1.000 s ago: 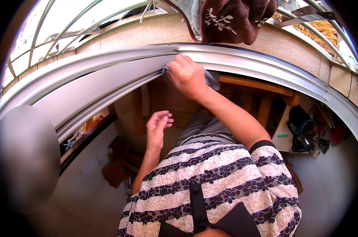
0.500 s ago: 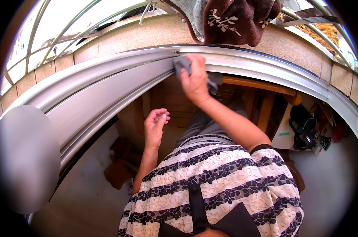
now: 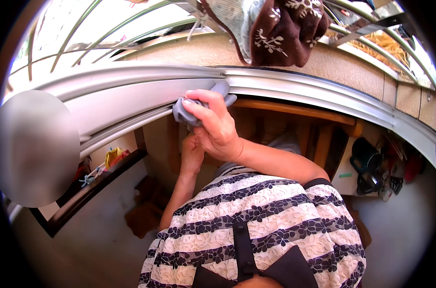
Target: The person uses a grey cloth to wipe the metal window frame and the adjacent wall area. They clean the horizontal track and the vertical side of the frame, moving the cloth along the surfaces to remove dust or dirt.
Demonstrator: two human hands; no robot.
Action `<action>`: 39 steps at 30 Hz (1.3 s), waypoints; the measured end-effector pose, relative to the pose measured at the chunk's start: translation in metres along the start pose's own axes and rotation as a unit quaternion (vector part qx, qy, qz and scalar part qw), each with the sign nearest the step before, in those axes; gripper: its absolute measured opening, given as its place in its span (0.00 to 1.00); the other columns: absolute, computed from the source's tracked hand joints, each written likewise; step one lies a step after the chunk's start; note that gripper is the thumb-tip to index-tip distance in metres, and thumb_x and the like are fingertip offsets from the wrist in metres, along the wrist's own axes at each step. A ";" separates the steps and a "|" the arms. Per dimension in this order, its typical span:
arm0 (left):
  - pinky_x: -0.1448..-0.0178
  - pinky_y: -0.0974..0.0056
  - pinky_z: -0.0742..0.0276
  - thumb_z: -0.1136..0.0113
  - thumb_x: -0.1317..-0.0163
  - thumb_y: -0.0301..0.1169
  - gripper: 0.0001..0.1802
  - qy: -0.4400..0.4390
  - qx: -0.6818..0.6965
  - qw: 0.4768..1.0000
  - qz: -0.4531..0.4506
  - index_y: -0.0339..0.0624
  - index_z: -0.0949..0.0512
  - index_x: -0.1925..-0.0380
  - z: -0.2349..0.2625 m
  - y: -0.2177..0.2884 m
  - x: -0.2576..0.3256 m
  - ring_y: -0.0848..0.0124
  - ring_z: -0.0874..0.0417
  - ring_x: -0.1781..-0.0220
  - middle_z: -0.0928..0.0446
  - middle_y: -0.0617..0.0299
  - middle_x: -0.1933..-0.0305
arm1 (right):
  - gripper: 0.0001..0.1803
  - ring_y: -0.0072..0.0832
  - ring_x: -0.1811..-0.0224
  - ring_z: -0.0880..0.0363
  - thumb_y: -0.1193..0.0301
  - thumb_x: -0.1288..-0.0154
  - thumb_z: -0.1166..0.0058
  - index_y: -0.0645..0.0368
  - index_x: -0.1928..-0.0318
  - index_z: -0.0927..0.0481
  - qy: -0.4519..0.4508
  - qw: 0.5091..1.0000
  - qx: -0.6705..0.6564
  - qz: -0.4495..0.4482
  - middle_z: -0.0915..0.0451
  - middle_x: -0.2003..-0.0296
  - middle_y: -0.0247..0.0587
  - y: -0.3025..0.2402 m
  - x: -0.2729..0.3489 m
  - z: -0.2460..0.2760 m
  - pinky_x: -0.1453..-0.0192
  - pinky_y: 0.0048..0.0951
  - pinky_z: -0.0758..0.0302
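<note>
Striped black-and-white top (image 3: pixel 256 230) filled the lower middle of the view, with a dark strap down its centre. Left hand (image 3: pixel 191 156) was held low in front of the body, partly hidden behind the right wrist; nothing was seen in it, and whether it was curled or spread could not be told. Right hand (image 3: pixel 215 127) was raised above it, fingers clamped around a bunched grey cloth (image 3: pixel 189 113). Cloth was pressed against the lower edge of a silver aluminium window frame (image 3: pixel 131 96), just left of the join where the frame meets the silver track (image 3: pixel 323 98) running off to the right. Wooden furniture (image 3: pixel 294 113) was seen directly below the track, behind the hand. Dark-framed shelf (image 3: pixel 90 189) with small coloured items was seen at lower left, against pale floor (image 3: pixel 98 240). Dark bag and clutter (image 3: pixel 371 168) were seen at right. Beyond the frame, a tan ledge (image 3: pixel 343 65) was seen, with a brown and pale patterned fabric (image 3: pixel 275 29) hanging over it at top centre. Blurred grey round patch (image 3: pixel 33 146) covered the left side.
</note>
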State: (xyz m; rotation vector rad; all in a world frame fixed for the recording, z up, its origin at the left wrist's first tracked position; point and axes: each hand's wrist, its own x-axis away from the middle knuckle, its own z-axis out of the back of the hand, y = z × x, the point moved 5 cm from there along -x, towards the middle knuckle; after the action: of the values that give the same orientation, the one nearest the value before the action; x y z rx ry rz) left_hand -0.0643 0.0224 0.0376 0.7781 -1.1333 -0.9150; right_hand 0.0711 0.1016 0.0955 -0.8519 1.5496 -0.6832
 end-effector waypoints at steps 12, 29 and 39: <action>0.59 0.72 0.24 0.46 0.36 0.26 0.09 0.029 0.052 0.995 0.080 0.35 0.24 0.58 0.009 -0.070 0.025 0.75 0.21 0.64 0.20 0.59 0.63 | 0.22 0.44 0.57 0.29 0.84 0.60 0.44 0.60 0.59 0.30 0.008 0.961 0.186 0.206 0.30 0.57 0.48 0.067 0.011 -0.012 0.55 0.40 0.28; 0.36 0.49 0.39 0.47 0.35 0.39 0.34 0.271 -0.160 0.744 -0.590 0.35 0.47 0.35 -0.039 0.058 -0.027 0.46 0.37 0.37 0.45 0.37 0.35 | 0.17 0.42 0.64 0.24 0.79 0.56 0.37 0.61 0.62 0.25 -0.104 0.977 0.140 0.120 0.27 0.62 0.49 0.004 -0.052 -0.011 0.61 0.34 0.26; 0.33 0.48 0.44 0.53 0.36 0.25 0.26 0.379 -0.159 0.679 -0.608 0.27 0.41 0.38 -0.036 0.080 -0.106 0.43 0.39 0.37 0.46 0.36 0.34 | 0.26 0.50 0.46 0.30 0.73 0.49 0.36 0.63 0.48 0.29 -0.108 0.939 0.308 0.106 0.29 0.50 0.53 -0.004 -0.051 0.042 0.43 0.43 0.32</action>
State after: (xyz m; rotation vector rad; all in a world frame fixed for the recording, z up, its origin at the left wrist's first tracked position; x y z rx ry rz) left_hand -0.0306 0.1548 0.0566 1.4492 0.4676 -1.5714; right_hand 0.1156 0.1427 0.1213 -0.2704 1.1063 -0.8230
